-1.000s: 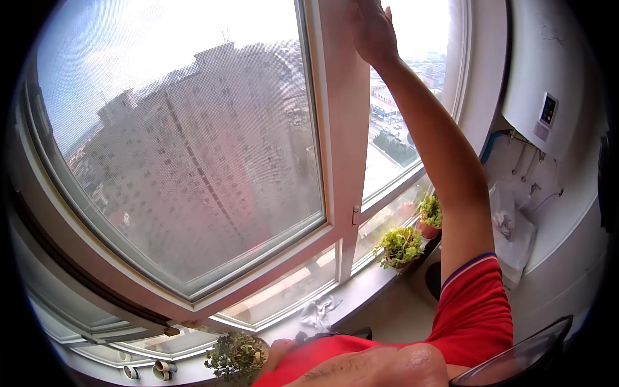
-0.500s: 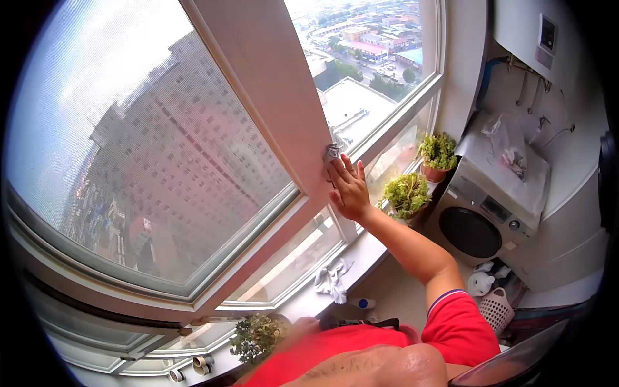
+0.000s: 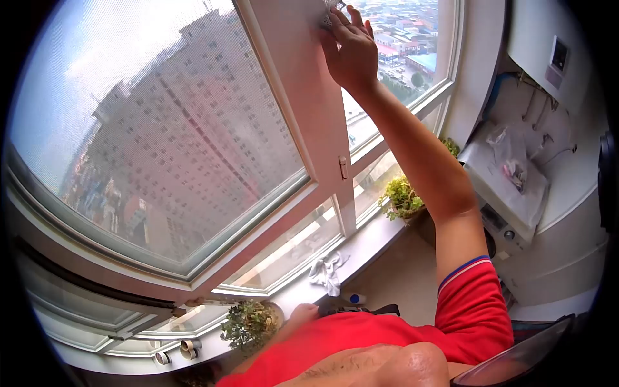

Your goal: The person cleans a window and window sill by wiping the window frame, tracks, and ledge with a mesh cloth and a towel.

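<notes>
My right hand (image 3: 351, 55) is raised high against the white window frame (image 3: 290, 71), its fingers pressing a small crumpled grey cloth (image 3: 330, 14) to the upright. The cloth is mostly hidden under my fingers and cut by the top edge of the view. Below it, a window handle (image 3: 343, 168) sits on the same upright. Low at the sill, my left hand (image 3: 304, 314) shows only in part beside my red shirt, and its fingers are hidden. A white rag (image 3: 329, 272) lies crumpled on the windowsill (image 3: 374, 248) nearby.
Potted plants stand along the sill, one leafy plant (image 3: 251, 326) near my left arm and another (image 3: 401, 197) behind my right forearm. Small cups (image 3: 189, 348) sit at the far left. A washing machine (image 3: 496, 187) with a plastic bag (image 3: 509, 158) on top is at the right.
My right hand has slid upward along the window upright with the grey cloth, uncovering the window handle. The arm is now stretched higher, and the view has shifted slightly.
</notes>
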Tool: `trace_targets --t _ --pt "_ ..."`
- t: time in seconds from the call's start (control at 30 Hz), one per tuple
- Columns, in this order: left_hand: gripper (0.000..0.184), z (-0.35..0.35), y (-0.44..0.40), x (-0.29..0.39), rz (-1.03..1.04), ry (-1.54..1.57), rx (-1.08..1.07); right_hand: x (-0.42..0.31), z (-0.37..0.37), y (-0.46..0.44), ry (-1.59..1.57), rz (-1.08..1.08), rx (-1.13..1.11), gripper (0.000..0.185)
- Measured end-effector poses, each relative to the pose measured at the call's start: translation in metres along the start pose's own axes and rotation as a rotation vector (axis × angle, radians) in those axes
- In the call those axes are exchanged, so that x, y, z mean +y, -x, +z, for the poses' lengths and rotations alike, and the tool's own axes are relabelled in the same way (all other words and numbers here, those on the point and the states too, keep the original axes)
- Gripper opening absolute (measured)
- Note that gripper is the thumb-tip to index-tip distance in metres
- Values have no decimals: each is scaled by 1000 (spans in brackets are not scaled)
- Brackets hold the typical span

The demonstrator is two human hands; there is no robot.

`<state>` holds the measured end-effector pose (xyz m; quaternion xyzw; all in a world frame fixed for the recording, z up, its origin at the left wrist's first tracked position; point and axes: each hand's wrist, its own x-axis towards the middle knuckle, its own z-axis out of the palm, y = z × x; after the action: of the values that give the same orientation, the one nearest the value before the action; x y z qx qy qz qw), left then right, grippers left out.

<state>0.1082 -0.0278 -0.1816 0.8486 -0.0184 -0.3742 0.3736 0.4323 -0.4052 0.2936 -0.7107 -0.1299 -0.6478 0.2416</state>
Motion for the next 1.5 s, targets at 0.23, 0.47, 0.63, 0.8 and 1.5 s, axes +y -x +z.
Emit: trace_targets --t 0.23,0.47,0.63,0.8,1.5 --pt "49 -1 12 -5 -84 62 12 9 -36 112 -13 112 -124 25" --pt "54 -8 24 -20 -177 107 77 -35 -45 188 -428 363 -77 14" --pt "51 -12 27 -24 -197 81 108 -69 -16 200 -326 176 -66 8" --pt "41 -12 35 -21 -175 210 114 -76 -4 88 -222 11 62 9" --pt "36 -26 41 -86 -148 287 -2 -86 -5 181 62 89 -102 15"
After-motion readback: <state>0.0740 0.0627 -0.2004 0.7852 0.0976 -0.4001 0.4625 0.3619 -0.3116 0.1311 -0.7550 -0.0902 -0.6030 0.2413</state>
